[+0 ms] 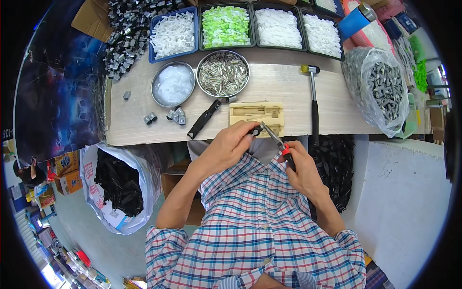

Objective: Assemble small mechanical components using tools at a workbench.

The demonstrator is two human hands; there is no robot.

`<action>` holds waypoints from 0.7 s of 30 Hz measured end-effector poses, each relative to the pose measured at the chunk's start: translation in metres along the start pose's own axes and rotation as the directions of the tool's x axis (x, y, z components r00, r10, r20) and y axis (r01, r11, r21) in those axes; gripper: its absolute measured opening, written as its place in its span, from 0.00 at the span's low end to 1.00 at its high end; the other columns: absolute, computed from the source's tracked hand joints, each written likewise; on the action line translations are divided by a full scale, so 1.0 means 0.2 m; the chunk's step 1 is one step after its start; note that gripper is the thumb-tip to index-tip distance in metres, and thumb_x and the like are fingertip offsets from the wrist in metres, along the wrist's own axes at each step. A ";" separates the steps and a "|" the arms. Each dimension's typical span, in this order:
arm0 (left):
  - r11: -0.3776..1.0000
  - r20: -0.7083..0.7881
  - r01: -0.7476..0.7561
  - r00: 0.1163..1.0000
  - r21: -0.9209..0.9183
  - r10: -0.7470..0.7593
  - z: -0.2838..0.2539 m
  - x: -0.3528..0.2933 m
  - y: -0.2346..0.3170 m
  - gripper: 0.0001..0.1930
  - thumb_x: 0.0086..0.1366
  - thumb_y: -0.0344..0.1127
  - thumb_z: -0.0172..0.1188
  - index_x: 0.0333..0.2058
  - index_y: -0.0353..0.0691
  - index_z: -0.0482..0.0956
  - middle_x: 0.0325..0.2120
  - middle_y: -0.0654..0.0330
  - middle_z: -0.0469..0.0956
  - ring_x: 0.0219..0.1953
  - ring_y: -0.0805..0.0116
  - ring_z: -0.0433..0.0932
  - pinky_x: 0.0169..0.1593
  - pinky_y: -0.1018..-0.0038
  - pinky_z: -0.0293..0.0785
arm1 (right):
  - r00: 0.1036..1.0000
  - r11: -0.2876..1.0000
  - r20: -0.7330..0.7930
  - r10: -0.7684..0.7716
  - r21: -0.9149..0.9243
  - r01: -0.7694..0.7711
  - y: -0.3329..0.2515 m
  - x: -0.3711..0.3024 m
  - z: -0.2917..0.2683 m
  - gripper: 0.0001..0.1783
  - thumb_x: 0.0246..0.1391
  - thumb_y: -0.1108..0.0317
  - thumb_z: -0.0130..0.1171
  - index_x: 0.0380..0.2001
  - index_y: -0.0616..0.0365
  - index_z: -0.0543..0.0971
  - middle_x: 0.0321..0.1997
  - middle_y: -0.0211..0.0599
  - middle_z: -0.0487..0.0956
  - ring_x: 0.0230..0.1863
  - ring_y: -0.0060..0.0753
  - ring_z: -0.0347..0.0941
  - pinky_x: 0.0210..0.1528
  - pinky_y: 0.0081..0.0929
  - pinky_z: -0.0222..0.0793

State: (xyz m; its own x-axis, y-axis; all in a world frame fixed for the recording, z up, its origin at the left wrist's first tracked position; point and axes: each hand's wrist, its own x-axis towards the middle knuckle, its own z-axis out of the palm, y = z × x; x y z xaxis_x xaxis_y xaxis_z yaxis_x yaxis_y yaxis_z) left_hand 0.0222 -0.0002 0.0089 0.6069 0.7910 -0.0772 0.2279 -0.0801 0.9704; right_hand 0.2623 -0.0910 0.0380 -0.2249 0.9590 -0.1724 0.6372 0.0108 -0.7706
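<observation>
Running across the upper half of the view, the pale wooden worktop (144, 126) ends in a front edge just above both hands, and the hands work in the gap between that edge and the person's plaid shirt (255, 231). Bare wood lies left of the cream moulded jig (256, 115), which sits on the edge right above the hands.

Along the far side stand 4 trays of small plastic parts: white (173, 34), green (225, 26), white (277, 28) and white (322, 34). 2 round metal bowls sit nearer, one with white pieces (173, 84), one with metal pins (223, 73). A black tool (204, 118) lies slanted left of the jig, a hammer (314, 103) lies to its right, and a clear bag of grey parts (382, 89) crowds the right end. A bag of black parts (118, 183) stands below the left edge.

The left hand (226, 147) is closed, fingertips pinching a small dark part (256, 130). The right hand (301, 166) is wrapped around red-handled pliers (279, 143), whose tips meet the part just below the jig.
</observation>
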 end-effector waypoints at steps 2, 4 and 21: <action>0.981 -0.089 -0.116 0.987 0.155 0.131 0.01 -0.02 0.05 0.17 0.68 0.31 0.58 0.53 0.30 0.75 0.36 0.46 0.80 0.36 0.52 0.81 0.40 0.66 0.77 | 1.000 1.000 -0.008 -0.023 -0.017 0.023 0.00 0.00 0.01 0.19 0.44 0.86 0.52 0.43 0.69 0.75 0.51 0.50 0.72 0.47 0.54 0.75 0.48 0.36 0.73; 0.940 -0.120 -0.138 0.976 0.313 0.183 0.05 -0.04 0.03 0.16 0.66 0.31 0.61 0.49 0.29 0.75 0.34 0.47 0.80 0.32 0.54 0.82 0.36 0.66 0.77 | 0.995 0.994 0.028 -0.092 -0.049 0.093 0.00 0.00 0.02 0.22 0.40 0.87 0.53 0.44 0.69 0.74 0.52 0.52 0.71 0.49 0.58 0.74 0.50 0.39 0.74; 0.765 0.412 0.439 0.876 -0.471 -0.249 -0.07 -0.14 0.03 0.12 0.73 0.38 0.57 0.38 0.33 0.80 0.21 0.63 0.81 0.19 0.80 0.75 0.24 0.82 0.69 | 0.944 0.985 0.284 -0.169 0.017 0.171 0.06 -0.01 0.04 0.29 0.35 0.91 0.54 0.47 0.67 0.72 0.56 0.52 0.69 0.56 0.58 0.71 0.56 0.41 0.72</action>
State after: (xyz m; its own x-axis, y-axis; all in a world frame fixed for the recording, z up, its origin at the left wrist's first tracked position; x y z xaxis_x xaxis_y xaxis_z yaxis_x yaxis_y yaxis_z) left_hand -0.0037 -0.0137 0.0195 0.7889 0.4630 -0.4042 0.0823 0.5721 0.8160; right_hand 0.2645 -0.0951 0.0247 -0.5294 0.8228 -0.2067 0.5766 0.1703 -0.7990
